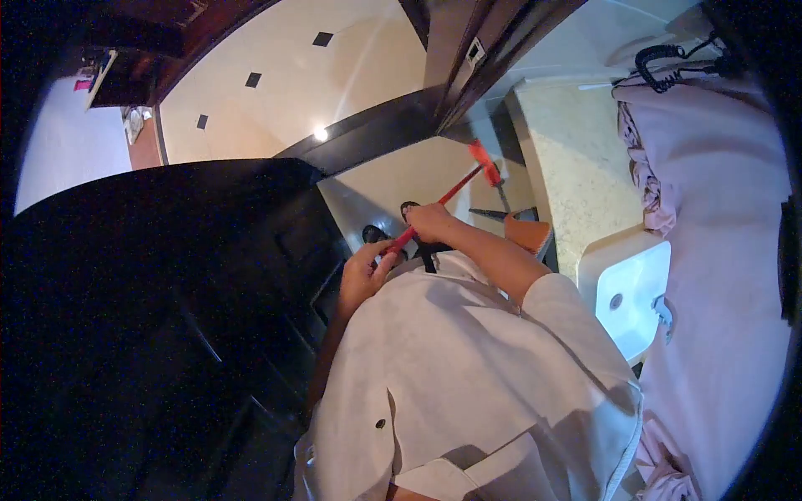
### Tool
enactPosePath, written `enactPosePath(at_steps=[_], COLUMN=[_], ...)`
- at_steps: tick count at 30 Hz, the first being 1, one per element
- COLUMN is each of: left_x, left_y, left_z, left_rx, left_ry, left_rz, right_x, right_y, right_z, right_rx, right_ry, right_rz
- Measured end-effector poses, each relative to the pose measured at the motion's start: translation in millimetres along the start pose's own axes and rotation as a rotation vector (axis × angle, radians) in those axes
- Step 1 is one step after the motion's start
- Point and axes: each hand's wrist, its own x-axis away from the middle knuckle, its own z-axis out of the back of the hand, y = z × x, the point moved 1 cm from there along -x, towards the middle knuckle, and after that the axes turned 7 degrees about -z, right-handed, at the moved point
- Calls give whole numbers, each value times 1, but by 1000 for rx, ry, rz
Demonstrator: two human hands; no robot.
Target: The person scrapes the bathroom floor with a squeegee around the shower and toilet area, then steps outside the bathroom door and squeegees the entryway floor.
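Observation:
My right hand (430, 222) is wrapped around the red handle of a long-handled floor brush (459, 185). Lower on the same handle, close to my body, my left hand (364, 269) has its fingers closed around the end. The brush reaches away from me to the upper right. Its red head (485, 164) is down at the pale floor (376, 179), near the foot of the stone-topped counter; whether it touches the floor I cannot tell. My dark shoes (373, 234) show just beyond my hands.
An orange-bristled broom head (526, 233) stands by the counter (551, 159). To the right are a white basin (631, 296) with a tap (662, 317) and a pink curtain (718, 225). A dark door (167, 317) fills the left, close to my left arm.

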Motion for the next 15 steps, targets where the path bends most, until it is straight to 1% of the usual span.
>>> enactPosePath(at_steps=[1,4,6,8,9,10,11,13,15], left_x=[3,12,17,23,25,26,27,28,31], left_y=[-5,-24,-31,-34,-33,-32,-29,-29,-36], left_z=[0,-4,-4,-2,-2,-2,-1,-3,-5], left_rx=[-2,-71,-72,-79,-80,-79,-70,-58,-51], left_ry=[-1,-19,-30,-20,-6,-7,-15,-22,-43], left_rz=[-1,-42,59,54,45,43,87,137,97], right_x=[-1,-1,-1,5,4,1,0,11,19], right_y=[7,42,73,96,109,121,127,114,82], right_z=[-3,-4,-9,-12,-17,-21,-25,-6,18], right_rx=[-7,59,32,28,26,8,-9,-7,17], right_ry=[-27,-8,37,123,122,175,226,218,171], right_rz=[-50,-65,-209,-314,-315,-342,-367,-357,-285])
